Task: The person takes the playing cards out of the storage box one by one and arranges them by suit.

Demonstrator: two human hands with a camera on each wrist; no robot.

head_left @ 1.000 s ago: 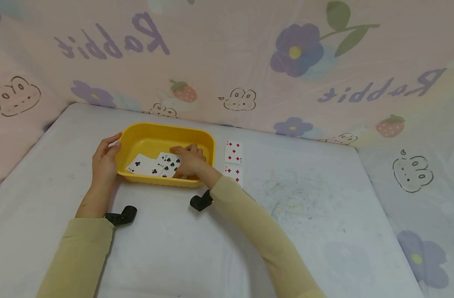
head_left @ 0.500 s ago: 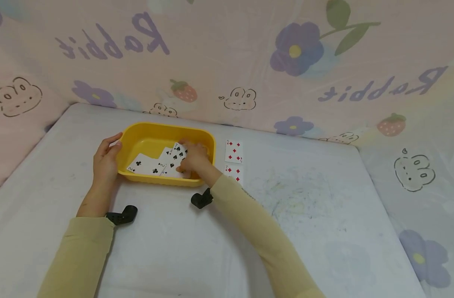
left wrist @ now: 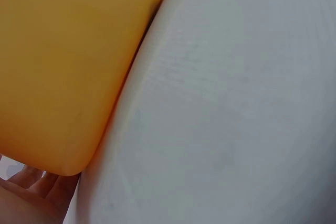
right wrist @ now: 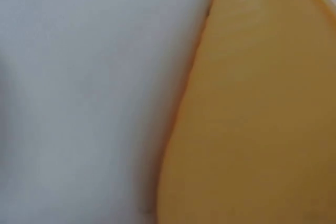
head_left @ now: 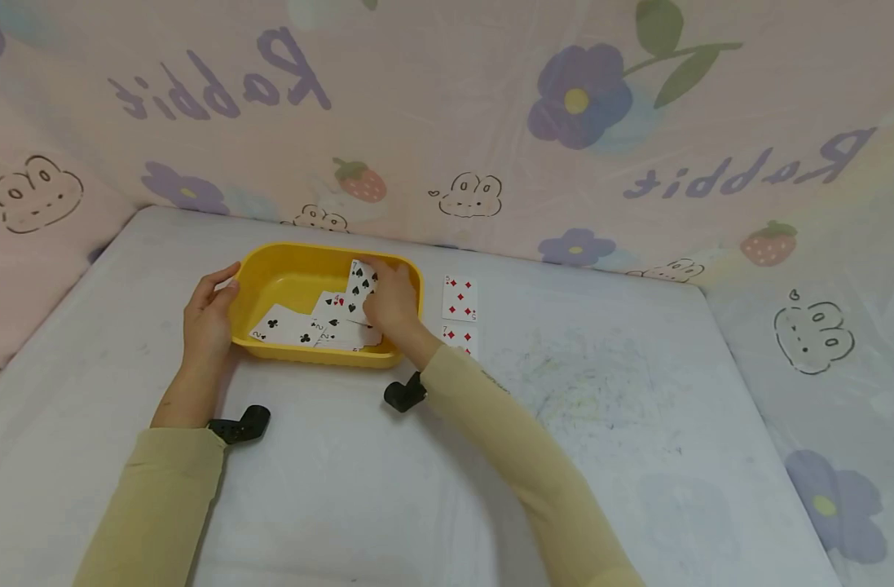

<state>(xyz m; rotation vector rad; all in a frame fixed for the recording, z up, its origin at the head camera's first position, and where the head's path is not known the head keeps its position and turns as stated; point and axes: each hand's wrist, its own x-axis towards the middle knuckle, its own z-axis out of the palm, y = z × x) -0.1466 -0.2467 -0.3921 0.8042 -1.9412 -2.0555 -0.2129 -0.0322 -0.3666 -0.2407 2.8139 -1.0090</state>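
We saw dim, even light, a faint sheen inside the yellow tray (head_left: 292, 285) near the table's (head_left: 329, 473) far edge, and a soft shadow beside the right sleeve (head_left: 520, 448). Both wrist views gave us dull, softly blurred surfaces with little fine detail.

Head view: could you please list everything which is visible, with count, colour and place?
Table: one, white, across the lower view.
Tray: one, yellow, on the table, left of centre.
Seven of spades: one, black on white, tray's right side.
Other tray cards: several overlapping, white, tray's near side; count unclear.
Diamond cards: two plainly visible, red on white, right of the tray.
Printed cloth: count unclear, pale pink, behind the table.
Wrist cameras: two, black, one at each wrist.
Sleeves: two, pale yellow, one per arm.
Left hand: one, bare, touching the tray's left end.
Right hand: one, bare, in the tray, holding the seven of spades.
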